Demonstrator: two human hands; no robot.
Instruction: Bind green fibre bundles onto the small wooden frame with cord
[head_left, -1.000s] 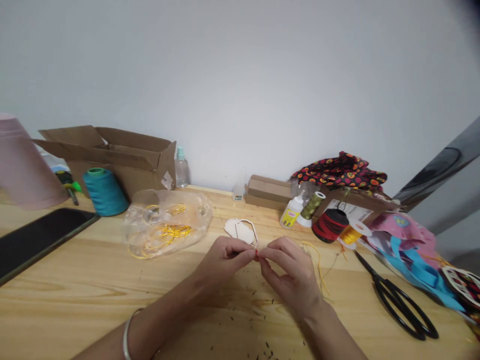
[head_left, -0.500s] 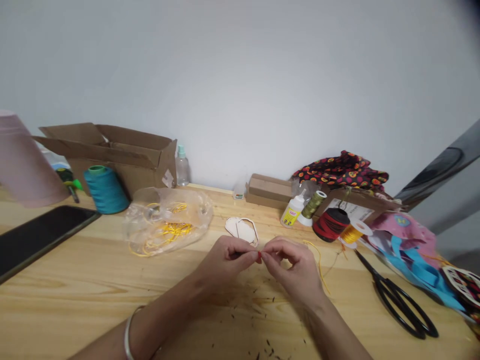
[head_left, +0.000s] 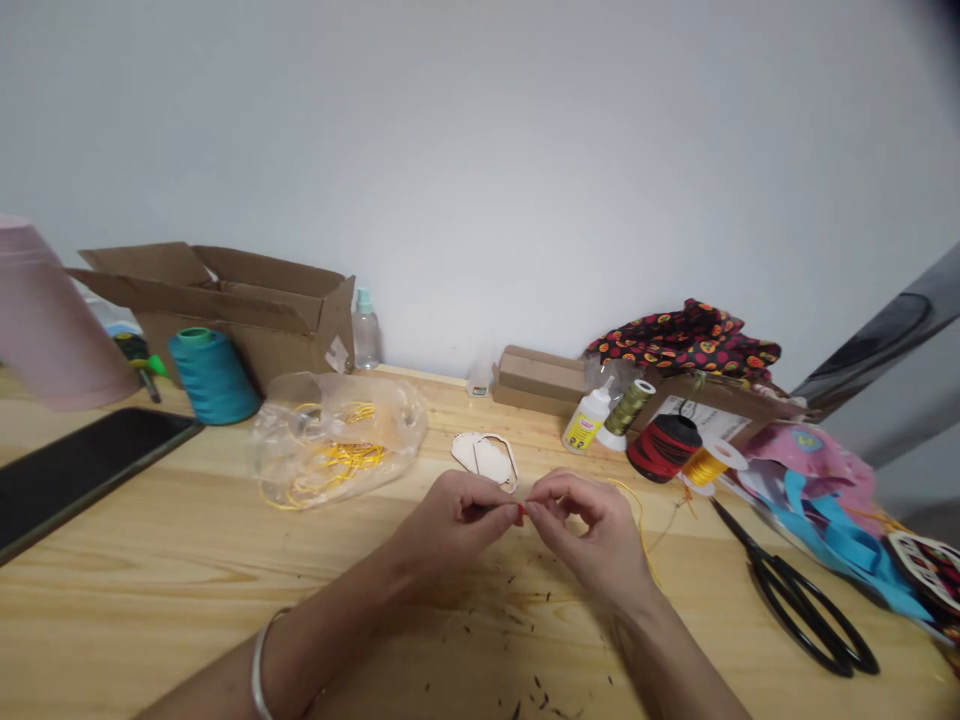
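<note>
- Our left hand (head_left: pixel 450 525) and right hand (head_left: pixel 592 535) pinch one tiny red bead (head_left: pixel 520 511), fingertips clamped on it from both sides.
- Just behind lie two pale wooden cut-outs (head_left: pixel 486 462).
- One thin yellow cord (head_left: pixel 640 527) curves beside our right hand.
- One pair of black scissors (head_left: pixel 806 618) lies further right.

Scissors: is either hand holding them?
No, the scissors lie on the table, apart from the left hand and right hand, which pinch a small red bit between them.
</note>
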